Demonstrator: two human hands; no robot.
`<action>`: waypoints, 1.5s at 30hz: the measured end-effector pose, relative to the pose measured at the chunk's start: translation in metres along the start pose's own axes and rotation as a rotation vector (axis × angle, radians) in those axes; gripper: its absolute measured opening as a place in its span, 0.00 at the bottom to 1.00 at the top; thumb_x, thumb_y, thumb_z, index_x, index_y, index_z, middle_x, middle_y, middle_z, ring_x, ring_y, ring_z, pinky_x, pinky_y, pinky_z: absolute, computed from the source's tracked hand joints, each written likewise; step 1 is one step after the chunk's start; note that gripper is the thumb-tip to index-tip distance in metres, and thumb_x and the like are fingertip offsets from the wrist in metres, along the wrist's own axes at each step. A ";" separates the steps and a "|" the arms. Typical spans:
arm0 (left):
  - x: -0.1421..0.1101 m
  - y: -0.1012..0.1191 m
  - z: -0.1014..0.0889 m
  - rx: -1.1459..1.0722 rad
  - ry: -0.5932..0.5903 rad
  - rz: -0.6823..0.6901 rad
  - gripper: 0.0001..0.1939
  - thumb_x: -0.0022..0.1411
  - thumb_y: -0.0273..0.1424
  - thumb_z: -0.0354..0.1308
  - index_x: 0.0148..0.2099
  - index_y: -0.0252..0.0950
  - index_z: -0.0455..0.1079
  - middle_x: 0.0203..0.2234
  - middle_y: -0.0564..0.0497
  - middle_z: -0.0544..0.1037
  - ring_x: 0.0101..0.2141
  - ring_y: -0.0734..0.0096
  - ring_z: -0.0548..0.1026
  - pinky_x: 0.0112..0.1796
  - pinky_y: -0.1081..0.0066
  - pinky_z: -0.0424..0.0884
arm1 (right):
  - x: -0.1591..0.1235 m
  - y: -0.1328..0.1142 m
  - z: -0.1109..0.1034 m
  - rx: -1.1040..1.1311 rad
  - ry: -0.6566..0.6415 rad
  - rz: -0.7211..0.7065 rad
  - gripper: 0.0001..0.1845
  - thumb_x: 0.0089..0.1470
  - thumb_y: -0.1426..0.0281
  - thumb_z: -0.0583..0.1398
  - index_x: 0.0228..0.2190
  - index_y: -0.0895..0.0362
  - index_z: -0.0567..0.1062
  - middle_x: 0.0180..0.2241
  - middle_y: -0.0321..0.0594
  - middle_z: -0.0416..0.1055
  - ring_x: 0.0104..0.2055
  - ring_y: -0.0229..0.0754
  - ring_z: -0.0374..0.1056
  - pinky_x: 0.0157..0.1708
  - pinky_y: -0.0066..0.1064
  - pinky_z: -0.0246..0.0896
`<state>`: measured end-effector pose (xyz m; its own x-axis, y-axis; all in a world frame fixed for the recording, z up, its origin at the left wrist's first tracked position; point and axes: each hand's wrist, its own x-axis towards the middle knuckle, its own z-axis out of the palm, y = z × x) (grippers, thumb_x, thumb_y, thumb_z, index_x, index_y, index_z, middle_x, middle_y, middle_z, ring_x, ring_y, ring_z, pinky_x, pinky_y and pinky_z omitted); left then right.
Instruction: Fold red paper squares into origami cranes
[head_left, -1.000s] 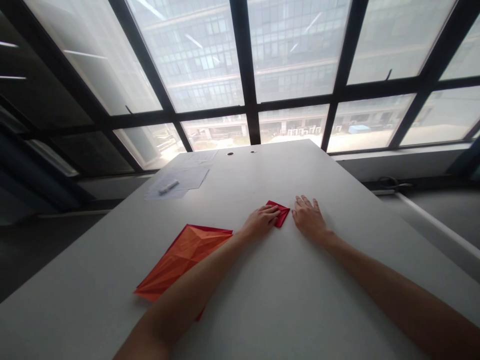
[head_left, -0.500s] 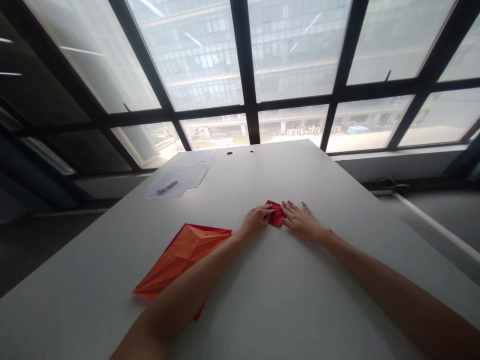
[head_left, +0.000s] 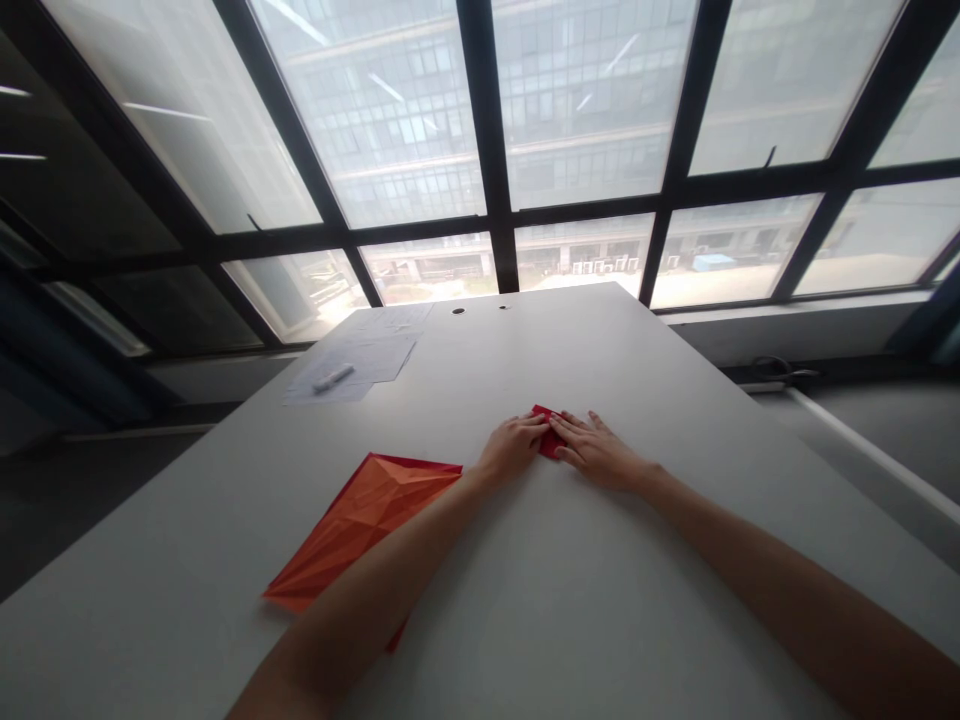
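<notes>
On the smooth white table (head_left: 517,350), a small red paper (head_left: 550,443), flat and angular, lies between the two hands. The left hand (head_left: 514,446) has its curled fingers on the paper's left side; whether they pinch it is impossible to tell. The right hand (head_left: 600,452) presses flat with extended fingers over its right side, gripping nothing visibly. Beneath the left forearm spreads creased, faceted orange paper (head_left: 373,507), red-edged.
</notes>
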<state>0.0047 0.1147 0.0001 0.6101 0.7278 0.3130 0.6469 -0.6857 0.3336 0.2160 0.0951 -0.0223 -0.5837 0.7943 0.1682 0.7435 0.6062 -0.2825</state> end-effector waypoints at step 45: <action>0.001 -0.015 0.010 -0.052 0.140 -0.108 0.10 0.61 0.32 0.59 0.42 0.41 0.81 0.46 0.49 0.80 0.46 0.60 0.76 0.52 0.63 0.68 | 0.006 0.001 -0.006 0.078 0.304 0.129 0.17 0.66 0.67 0.52 0.38 0.54 0.81 0.45 0.42 0.77 0.49 0.44 0.70 0.53 0.34 0.59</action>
<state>0.0003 0.1263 -0.0137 0.4662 0.7931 0.3921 0.6787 -0.6049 0.4166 0.2150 0.1006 -0.0156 -0.3543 0.8468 0.3967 0.7708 0.5047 -0.3889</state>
